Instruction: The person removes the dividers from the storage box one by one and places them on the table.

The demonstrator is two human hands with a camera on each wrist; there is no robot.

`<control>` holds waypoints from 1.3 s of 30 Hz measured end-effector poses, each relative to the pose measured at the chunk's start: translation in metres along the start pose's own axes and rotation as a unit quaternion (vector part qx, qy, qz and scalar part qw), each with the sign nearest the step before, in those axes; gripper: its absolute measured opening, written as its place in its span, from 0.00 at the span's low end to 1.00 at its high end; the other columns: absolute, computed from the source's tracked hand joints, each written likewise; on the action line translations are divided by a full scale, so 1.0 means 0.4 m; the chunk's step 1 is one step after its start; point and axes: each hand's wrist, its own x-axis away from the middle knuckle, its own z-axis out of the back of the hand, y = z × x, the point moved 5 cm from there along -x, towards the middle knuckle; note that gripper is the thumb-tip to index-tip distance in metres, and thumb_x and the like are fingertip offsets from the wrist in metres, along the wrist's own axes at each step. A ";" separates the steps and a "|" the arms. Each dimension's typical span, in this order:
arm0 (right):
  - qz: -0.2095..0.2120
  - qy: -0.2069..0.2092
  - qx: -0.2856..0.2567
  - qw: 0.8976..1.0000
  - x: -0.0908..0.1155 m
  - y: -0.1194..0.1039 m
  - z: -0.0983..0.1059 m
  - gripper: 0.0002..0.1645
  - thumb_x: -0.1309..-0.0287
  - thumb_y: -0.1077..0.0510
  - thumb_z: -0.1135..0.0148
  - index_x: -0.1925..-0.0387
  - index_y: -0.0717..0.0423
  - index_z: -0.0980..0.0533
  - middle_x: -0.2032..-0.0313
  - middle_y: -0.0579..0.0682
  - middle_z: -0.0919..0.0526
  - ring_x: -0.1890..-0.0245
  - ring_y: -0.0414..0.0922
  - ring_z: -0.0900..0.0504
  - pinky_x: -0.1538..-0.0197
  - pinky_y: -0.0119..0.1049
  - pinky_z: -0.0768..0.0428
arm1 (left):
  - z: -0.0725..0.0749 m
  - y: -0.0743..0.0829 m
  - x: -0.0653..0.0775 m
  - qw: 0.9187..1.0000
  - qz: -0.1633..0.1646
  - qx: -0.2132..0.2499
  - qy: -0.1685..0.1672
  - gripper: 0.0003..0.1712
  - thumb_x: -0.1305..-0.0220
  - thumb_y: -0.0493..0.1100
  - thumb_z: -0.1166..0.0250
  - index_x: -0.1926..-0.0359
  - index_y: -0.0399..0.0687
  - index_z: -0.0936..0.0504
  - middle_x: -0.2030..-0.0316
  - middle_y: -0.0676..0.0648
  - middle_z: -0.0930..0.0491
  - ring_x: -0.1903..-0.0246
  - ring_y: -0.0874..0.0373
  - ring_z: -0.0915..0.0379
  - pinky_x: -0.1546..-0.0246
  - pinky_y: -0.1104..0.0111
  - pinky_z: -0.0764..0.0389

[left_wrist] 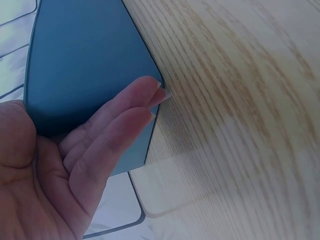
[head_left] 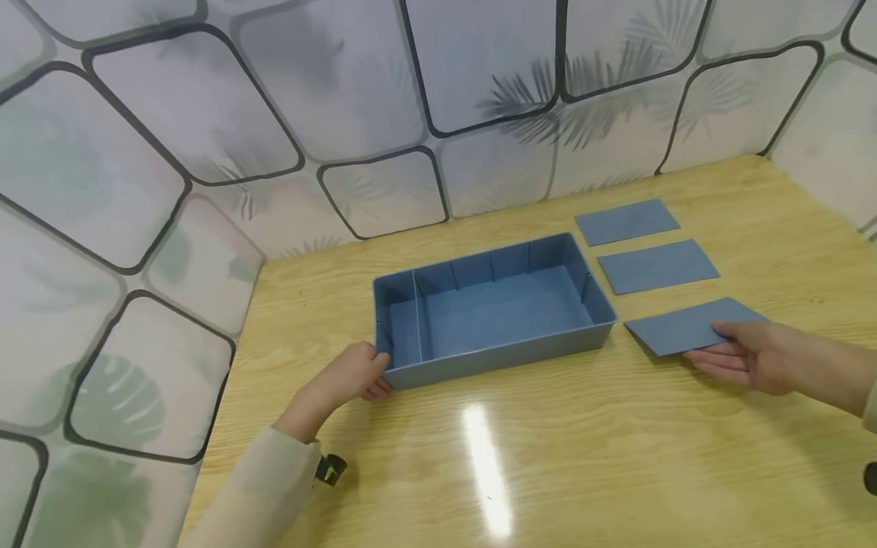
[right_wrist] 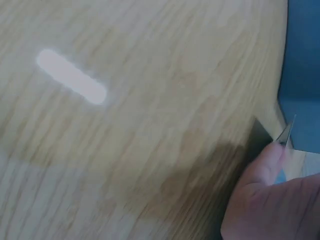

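A blue rectangular box (head_left: 507, 360) with an open top stands on the table, one thin divider (head_left: 419, 316) upright across its left part. At its front left corner my left hand (head_left: 352, 373) grips the wall, thumb at the rim and fingers along the outside. The left wrist view shows those fingers (left_wrist: 107, 135) against the box's outer wall (left_wrist: 90, 50). To the right of the box, my right hand (head_left: 760, 358) pinches a flat blue divider panel (head_left: 685, 326), thumb on top and fingers beneath. The panel is tilted, and its far part is hard to judge against the table.
Two more flat blue panels, a far one (head_left: 626, 221) and a middle one (head_left: 658, 266), lie right of the box. Wood-grain table (head_left: 582, 457) extends in front. A patterned wall covering (head_left: 384, 190) rises behind and at the left.
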 end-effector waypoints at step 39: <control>-0.065 -0.120 0.107 0.985 0.002 -0.021 0.023 0.15 0.40 0.49 0.50 0.67 0.56 0.23 0.68 0.62 0.18 0.61 0.51 0.21 0.50 0.39 0.27 | -0.004 0.001 -0.001 1.000 -0.004 -0.003 -0.003 0.20 0.41 0.40 0.60 0.79 0.33 0.27 0.81 0.42 0.20 0.80 0.53 0.23 0.77 0.62 0.20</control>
